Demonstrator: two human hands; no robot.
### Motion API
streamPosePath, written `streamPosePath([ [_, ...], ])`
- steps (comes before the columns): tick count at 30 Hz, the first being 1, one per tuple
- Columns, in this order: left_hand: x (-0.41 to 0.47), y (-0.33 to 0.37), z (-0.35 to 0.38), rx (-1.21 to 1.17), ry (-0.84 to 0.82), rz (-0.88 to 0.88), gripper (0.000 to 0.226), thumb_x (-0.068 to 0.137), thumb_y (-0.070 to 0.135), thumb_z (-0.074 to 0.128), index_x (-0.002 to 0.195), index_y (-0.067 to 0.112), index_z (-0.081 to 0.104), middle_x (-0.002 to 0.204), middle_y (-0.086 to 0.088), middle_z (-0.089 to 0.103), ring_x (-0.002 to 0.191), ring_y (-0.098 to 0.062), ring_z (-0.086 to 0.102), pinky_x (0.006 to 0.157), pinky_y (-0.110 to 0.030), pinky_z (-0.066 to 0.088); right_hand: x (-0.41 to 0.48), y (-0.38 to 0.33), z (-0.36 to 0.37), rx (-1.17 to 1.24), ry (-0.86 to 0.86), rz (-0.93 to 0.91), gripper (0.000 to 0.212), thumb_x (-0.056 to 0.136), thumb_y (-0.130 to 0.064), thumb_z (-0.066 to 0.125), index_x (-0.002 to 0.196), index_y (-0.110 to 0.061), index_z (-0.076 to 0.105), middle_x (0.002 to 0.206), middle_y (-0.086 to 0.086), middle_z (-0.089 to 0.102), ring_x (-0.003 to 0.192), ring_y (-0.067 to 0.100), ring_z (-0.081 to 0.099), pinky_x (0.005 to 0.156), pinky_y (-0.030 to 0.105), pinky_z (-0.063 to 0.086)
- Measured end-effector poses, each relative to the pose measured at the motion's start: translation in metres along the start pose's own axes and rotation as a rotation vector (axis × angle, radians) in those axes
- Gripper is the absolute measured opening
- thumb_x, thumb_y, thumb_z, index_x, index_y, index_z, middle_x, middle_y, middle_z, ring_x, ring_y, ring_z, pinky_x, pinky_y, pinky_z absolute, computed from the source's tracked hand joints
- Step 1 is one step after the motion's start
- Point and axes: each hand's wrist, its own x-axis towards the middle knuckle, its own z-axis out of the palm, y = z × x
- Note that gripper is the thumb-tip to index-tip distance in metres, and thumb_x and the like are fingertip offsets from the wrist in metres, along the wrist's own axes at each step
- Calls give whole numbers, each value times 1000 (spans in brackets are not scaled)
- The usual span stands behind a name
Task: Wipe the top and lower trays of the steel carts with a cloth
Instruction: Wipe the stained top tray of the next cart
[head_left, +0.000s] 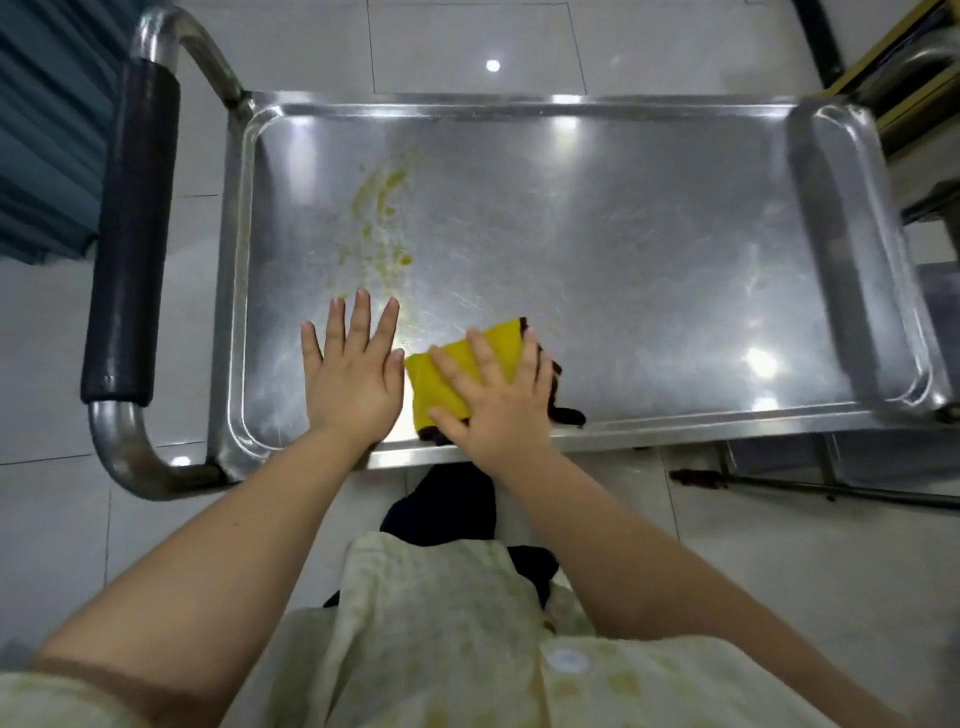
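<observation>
Fingers (362, 322) of left hand (353, 379) lying straight and spread, pressing flat on top tray (649, 249), one yellowish smear (379, 218) sitting just beyond them. One cloth (439, 382), yellow with dark edging, folded, lying in tray near front rim, just beside left thumb. Right hand (498, 405) pressing it, fingers straight and spread.

Pale glossy floor tiles (727, 545) with thin grout lines; a round light reflection (492, 65) glints on them; a blue pleated curtain (47, 130) at left; yellow-edged furniture (917, 101) upper right
</observation>
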Motion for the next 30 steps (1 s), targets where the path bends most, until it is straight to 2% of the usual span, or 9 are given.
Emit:
streamPosePath([
  [3, -1, 3, -2, -9, 6, -13, 55, 104, 40, 23, 158, 34, 11, 166, 0, 5, 153, -24, -3, 121, -53, -3, -7, 45, 0, 17, -20, -24, 66, 85, -76, 26, 147, -54, 28, 161, -5, 26, 146, 49, 12, 115, 64, 7],
  [7, 0, 13, -4, -15, 6, -18, 55, 104, 41, 22, 158, 34, 11, 166, -1, 4, 153, -24, -4, 121, -52, -6, -15, 190, -10, -58, -48, 446, 76, 77, -87, 4, 148, -60, 0, 165, -9, 1, 149, 42, 2, 118, 60, 2],
  [11, 3, 29, -2, 12, 12, -24, 56, 103, 42, 19, 158, 35, 8, 167, -1, 2, 153, -24, -6, 121, -52, -7, -20, 192, -27, 62, 3, 710, 69, 89, -77, 25, 152, -53, 9, 166, -7, 2, 146, 49, -8, 117, 63, -1],
  [16, 6, 30, 0, 17, 18, -21, 56, 104, 43, 19, 158, 35, 10, 167, 0, 2, 153, -23, -5, 121, -52, -6, -26, 40, -6, 54, -58, 248, 68, 90, -74, 32, 150, -55, 5, 165, -9, -2, 143, 54, -16, 112, 65, -11],
  [19, 2, 28, -2, 7, 25, -16, 55, 104, 43, 19, 158, 35, 11, 167, 0, 3, 153, -22, -5, 121, -51, -5, -26, 37, -11, 82, -83, 76, 65, 91, -74, 32, 148, -60, 4, 165, -12, -2, 145, 47, -16, 116, 61, -7],
  [21, 2, 28, -3, -1, 27, -12, 55, 104, 42, 20, 158, 35, 11, 167, 0, 2, 153, -22, -5, 122, -50, -6, -30, 101, -11, 54, -52, 126, 66, 87, -78, 29, 146, -62, 4, 164, -16, -2, 147, 42, -13, 118, 60, -1],
  [25, 1, 32, -2, 15, 22, -7, 56, 104, 43, 18, 158, 35, 7, 167, -1, 1, 153, -23, -6, 121, -51, -7, -57, 243, -31, -41, -60, 535, 75, 79, -87, 13, 149, -59, 2, 165, -10, 1, 148, 43, -3, 119, 57, 3],
  [28, 2, 35, -1, 29, 21, -11, 56, 104, 42, 17, 158, 34, 6, 167, -1, 0, 153, -25, -6, 121, -53, -6, -53, 230, -41, 33, -74, 717, 70, 89, -77, 26, 151, -55, 3, 165, -9, -1, 146, 48, -8, 117, 62, 2],
  [30, 2, 37, -1, 39, 11, -17, 56, 104, 42, 17, 158, 34, 5, 167, -1, -1, 153, -25, -6, 121, -53, -5, -41, 167, -30, -17, -104, 590, 70, 91, -75, 26, 151, -53, -2, 165, -8, -8, 144, 51, -14, 115, 67, -1],
])
